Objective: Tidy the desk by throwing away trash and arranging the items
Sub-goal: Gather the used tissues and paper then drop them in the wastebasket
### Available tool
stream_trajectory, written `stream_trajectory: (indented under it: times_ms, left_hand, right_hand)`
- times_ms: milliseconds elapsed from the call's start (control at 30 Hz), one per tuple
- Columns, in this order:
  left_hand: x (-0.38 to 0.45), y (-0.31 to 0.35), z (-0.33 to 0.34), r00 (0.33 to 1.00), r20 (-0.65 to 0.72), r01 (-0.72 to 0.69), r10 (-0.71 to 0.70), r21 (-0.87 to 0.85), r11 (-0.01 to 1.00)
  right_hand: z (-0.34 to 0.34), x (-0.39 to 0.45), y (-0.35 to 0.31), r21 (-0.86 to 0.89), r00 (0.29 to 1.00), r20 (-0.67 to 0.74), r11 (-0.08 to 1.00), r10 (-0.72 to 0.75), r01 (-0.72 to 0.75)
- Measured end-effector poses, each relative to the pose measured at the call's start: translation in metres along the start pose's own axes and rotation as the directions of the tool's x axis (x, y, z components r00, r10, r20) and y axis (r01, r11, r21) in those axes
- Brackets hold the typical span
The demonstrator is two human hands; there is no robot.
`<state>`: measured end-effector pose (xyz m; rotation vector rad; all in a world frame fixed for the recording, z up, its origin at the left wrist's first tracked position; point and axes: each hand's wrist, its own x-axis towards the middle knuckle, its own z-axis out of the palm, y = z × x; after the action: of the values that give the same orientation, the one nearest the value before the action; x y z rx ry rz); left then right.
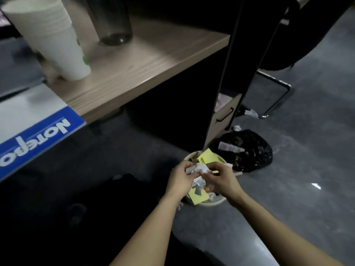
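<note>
Both my hands are held low over a round pale waste bin [215,202] on the floor beside the desk. My left hand [180,179] and my right hand [222,178] together pinch a wad of crumpled white paper [198,174] directly above the bin's opening. Yellow sheets of paper [208,157] and other scraps lie inside the bin. On the wooden desk [146,60] above, a stack of white paper cups [51,37] stands at the left, with a dark tumbler [113,20] behind it.
A blue-and-white notebook [36,131] overhangs the desk's near edge at left. A black rubbish bag [247,150] lies on the grey floor right of the bin. A half-open drawer [224,114], a chair's metal base [276,100] and loose paper scraps [251,113] are further back.
</note>
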<state>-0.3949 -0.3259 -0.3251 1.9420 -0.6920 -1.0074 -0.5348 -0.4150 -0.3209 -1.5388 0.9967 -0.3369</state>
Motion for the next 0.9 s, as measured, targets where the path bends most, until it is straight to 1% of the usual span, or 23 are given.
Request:
stream_trajectory:
  times_ms: [100, 267, 367, 500, 633, 800, 900]
  left_hand:
    - [0.022, -0.020, 0.005, 0.997, 0.045, 0.056, -0.059, 0.055, 0.997]
    - [0.046, -0.050, 0.019, 0.977, 0.155, 0.138, -0.147, 0.070, 0.988]
    - [0.057, -0.068, 0.029, 0.960, 0.218, 0.172, -0.177, 0.044, 0.984]
    - [0.068, -0.092, 0.042, 0.938, 0.261, 0.230, -0.226, 0.014, 0.973]
    - [0.075, -0.105, 0.050, 0.932, 0.268, 0.247, -0.243, 0.019, 0.969]
    - [0.082, -0.106, 0.049, 0.949, 0.211, 0.241, -0.235, -0.003, 0.971]
    - [0.083, -0.098, 0.047, 0.954, 0.177, 0.249, -0.242, -0.016, 0.968]
  right_hand:
    - [0.013, 0.016, 0.023, -0.036, 0.998, -0.026, 0.998, 0.051, -0.052]
    - [0.029, 0.035, 0.055, -0.040, 0.986, -0.061, 0.987, 0.154, -0.156]
    - [0.033, 0.044, 0.075, -0.045, 0.967, -0.105, 0.971, 0.230, -0.236]
    - [0.032, 0.049, 0.097, -0.021, 0.941, -0.136, 0.948, 0.311, -0.317]
    - [0.030, 0.048, 0.113, 0.005, 0.924, -0.166, 0.937, 0.344, -0.348]
    - [0.028, 0.045, 0.119, 0.063, 0.909, -0.187, 0.928, 0.373, -0.368]
    - [0.026, 0.041, 0.115, 0.047, 0.907, -0.212, 0.931, 0.363, -0.362]
